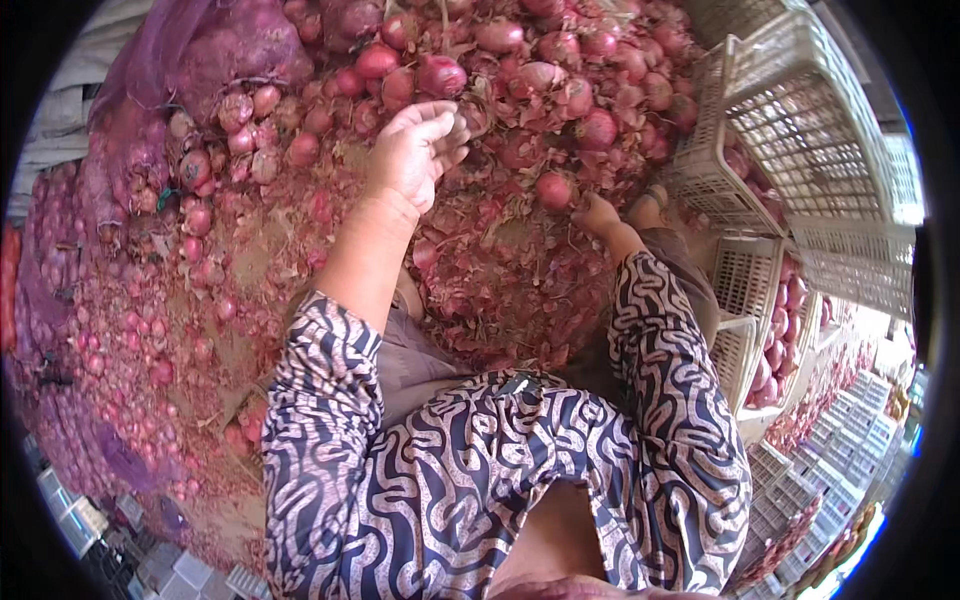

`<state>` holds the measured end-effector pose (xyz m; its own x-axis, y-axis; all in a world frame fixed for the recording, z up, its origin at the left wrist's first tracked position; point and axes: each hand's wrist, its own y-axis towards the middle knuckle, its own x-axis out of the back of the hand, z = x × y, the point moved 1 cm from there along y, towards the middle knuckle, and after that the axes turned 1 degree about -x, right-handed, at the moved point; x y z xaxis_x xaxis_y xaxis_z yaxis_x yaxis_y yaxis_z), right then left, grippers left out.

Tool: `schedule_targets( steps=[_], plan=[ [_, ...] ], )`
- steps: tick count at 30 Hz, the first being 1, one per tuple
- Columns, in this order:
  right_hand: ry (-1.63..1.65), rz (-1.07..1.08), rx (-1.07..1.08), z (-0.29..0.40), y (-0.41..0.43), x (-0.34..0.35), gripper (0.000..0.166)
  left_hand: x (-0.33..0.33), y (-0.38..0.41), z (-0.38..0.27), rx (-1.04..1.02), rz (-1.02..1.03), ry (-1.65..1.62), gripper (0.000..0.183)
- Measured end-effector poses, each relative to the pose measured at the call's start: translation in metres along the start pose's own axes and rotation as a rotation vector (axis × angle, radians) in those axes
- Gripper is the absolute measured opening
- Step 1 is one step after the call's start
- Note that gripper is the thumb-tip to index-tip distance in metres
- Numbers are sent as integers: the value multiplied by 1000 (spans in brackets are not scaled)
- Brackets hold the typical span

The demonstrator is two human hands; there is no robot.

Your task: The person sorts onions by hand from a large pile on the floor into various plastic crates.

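My left hand (424, 150) is raised over the near edge of a heap of red onions (598, 129), fingers curled and apart, with no onion seen in it. A red onion (441, 76) lies just beyond its fingertips. Farther right, my right hand (596, 216) is low beside a round red onion (555, 192); its fingers are partly hidden, and whether they touch or grip that onion is unclear. Loose dry onion skins (517, 285) cover the ground between my legs.
Plastic crates (731, 180) stand at the right, one lower crate holding onions (780, 330). Purple mesh sacks (225, 45) of onions lie at the upper left. Small onions (135, 330) are scattered along the left. More stacked crates (840, 450) show at the lower right.
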<state>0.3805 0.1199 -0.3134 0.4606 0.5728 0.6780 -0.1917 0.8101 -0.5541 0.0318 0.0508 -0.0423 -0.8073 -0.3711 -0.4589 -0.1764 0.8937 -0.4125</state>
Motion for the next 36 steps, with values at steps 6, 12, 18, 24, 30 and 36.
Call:
schedule_targets(
  steps=[6,12,18,24,30,36],
  plan=[
    [-104,45,-70,-6,72,-23,94,-21,-6,-17,-103,-25,-3,16],
    [-336,-64,-197,72,33,-41,100,-10,-25,-23,-187,-71,-34,14],
    [1513,354,-275,15,14,-98,72,-16,-7,-14,-92,23,-2,13],
    [1883,440,151,155,-58,-9,64,-21,-4,8,-81,-91,274,25],
    [1415,359,706,236,-142,155,62,-46,-19,29,212,486,-274,81],
    [666,-314,830,235,-183,148,61,-65,-29,32,84,452,-186,72]
  ],
)
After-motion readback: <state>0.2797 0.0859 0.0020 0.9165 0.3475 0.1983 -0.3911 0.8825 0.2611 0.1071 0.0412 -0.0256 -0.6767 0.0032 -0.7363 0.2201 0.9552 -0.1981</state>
